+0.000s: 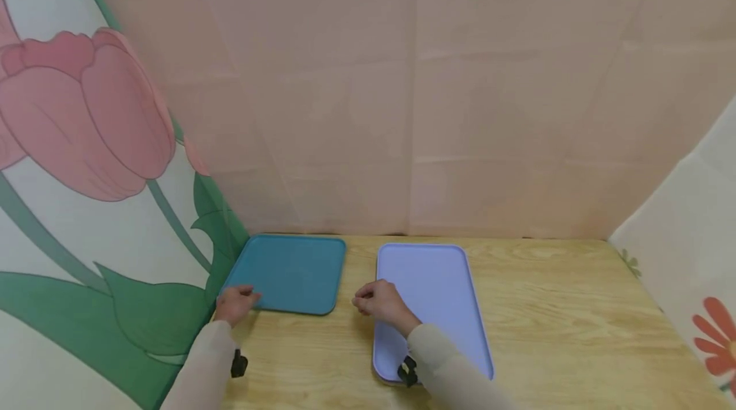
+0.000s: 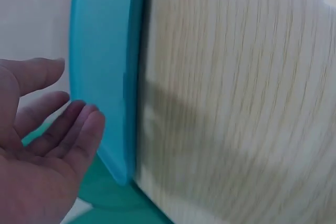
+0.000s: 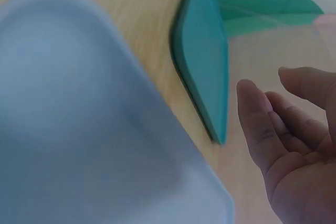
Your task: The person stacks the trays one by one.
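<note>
A teal tray (image 1: pixel 293 273) lies flat at the back left of the wooden table, and a lavender tray (image 1: pixel 431 282) lies lengthwise to its right. My left hand (image 1: pixel 236 304) is over the front left corner of the teal tray. In the left wrist view its fingers (image 2: pixel 89 135) are loosely bent, thumb apart, with nothing between them. My right hand (image 1: pixel 382 301) hovers above the left edge of the lavender tray. The right wrist view shows its thumb (image 3: pixel 304 83) and fingers apart and holding nothing. Both trays have a low raised rim and bare surfaces.
Wood-grain table (image 1: pixel 552 308) surface extends right of the lavender tray and between the two trays. A pinkish cloth wall (image 1: pixel 414 110) rises behind the table. Tulip-printed cloth (image 1: pixel 103 205) borders the left side, close by the teal tray; flower-printed white cloth (image 1: pixel 684 218) borders the right.
</note>
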The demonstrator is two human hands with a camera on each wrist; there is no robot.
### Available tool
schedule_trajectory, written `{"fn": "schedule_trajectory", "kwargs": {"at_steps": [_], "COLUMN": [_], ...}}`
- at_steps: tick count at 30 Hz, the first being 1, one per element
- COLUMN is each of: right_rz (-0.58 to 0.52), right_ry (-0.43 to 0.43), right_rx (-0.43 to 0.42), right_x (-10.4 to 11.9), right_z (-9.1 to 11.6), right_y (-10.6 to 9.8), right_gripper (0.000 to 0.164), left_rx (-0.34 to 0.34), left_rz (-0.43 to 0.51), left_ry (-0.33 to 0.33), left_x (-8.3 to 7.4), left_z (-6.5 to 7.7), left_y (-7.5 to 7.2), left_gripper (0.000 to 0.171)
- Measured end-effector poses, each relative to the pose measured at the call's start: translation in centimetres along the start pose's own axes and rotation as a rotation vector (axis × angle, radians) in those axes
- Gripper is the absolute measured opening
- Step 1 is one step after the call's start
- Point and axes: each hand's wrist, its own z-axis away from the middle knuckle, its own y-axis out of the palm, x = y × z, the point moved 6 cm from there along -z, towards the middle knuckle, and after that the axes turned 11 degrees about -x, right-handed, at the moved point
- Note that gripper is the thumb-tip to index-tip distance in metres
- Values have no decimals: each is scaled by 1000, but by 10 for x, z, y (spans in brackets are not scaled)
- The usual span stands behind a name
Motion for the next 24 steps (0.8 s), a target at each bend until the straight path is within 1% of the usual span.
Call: {"fn": "schedule_trajectory", "kwargs": {"at_steps": [2, 7, 9, 11, 14, 16, 19, 21, 24], "right_rz": [-2, 39, 43, 25, -31, -58, -62, -59, -53], "right_ry": [5, 9, 25, 50, 90, 90, 57, 62, 111], "right_rx": [-6, -48, -66, -78, -89, -103, -129, -139, -139], "right_x": [-1, -7, -9, -11, -14, -16, -18, -21, -26], "right_z": [-1, -5, -5, -5, -5, -5, -5, -5, -5], "right_y": [10, 26, 31, 35, 41, 43, 46, 49, 53], "right_gripper": [14, 12, 12, 11, 12, 12, 12, 13, 14], "left_rx": [-29, -79, -81, -82, -87, -90, -87, -88, -87], "left_rz": [-38, -88, -94, -110, -115, -114, -99, -96, -97], "left_ry": [17, -3, -22, -32, -63, -78, -92, -97, -120], "left_x": [9, 29, 32, 34, 38, 39, 40, 40, 43], "left_z": [-7, -18, -18, -19, -20, -20, -20, -20, -20], "left_y": [-6, -18, -22, -24, -24, -23, -19, -18, -17], "left_gripper": [45, 45, 46, 46, 47, 48, 50, 51, 54]}}
